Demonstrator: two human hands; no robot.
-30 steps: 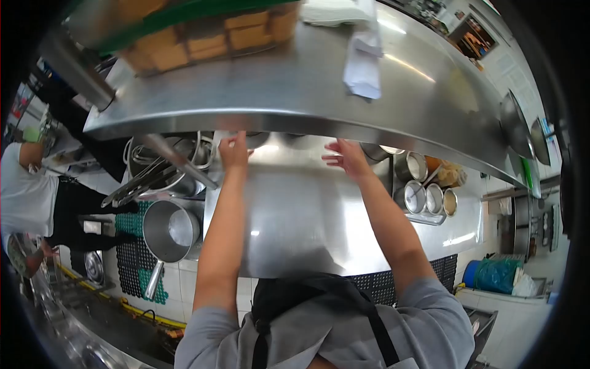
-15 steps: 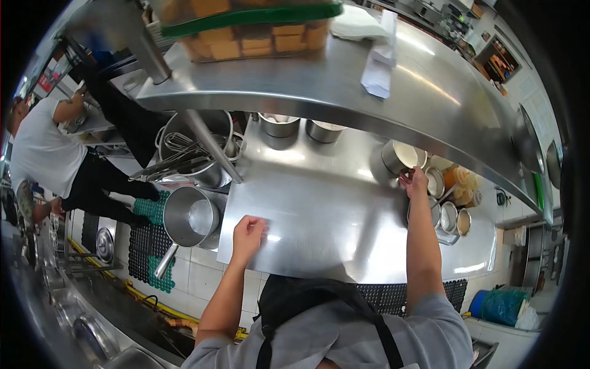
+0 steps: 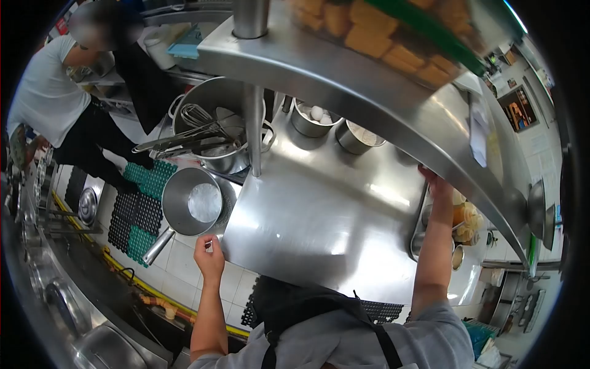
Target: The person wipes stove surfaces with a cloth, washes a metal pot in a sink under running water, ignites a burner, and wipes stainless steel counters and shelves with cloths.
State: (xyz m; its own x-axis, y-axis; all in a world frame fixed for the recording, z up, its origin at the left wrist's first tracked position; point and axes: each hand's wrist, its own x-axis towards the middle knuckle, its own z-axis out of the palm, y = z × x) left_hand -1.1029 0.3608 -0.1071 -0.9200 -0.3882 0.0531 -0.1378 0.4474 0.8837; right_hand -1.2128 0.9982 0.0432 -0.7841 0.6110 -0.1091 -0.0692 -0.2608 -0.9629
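Note:
My left hand point(image 3: 209, 257) is raised beside the near left edge of the steel worktable point(image 3: 307, 203), its fingers loosely curled with nothing visible in them. Close to it, a long-handled saucepan point(image 3: 178, 206) stands below the table's level. At the far right, my right hand point(image 3: 437, 186) reaches beneath the steel shelf point(image 3: 350, 77). The shelf's edge hides part of that hand, so what its fingers touch or hold cannot be seen. Nearby, at the right side, are small metal containers point(image 3: 458, 257) and a tub of pale yellow pieces point(image 3: 468, 221).
A metal pot with eggs point(image 3: 314, 120) and another with pale contents point(image 3: 361, 136) stand at the back. A large stockpot point(image 3: 215, 92) holds whisks point(image 3: 200, 117). Overhead sits a green-lidded box point(image 3: 393, 43). Another person point(image 3: 52, 92) stands at left on floor mats point(image 3: 132, 212).
My view has swung, shifting the shelf and its box rightward in the picture. My left hand has moved left toward the saucepan. The pot my right hand touched is now hidden by the shelf.

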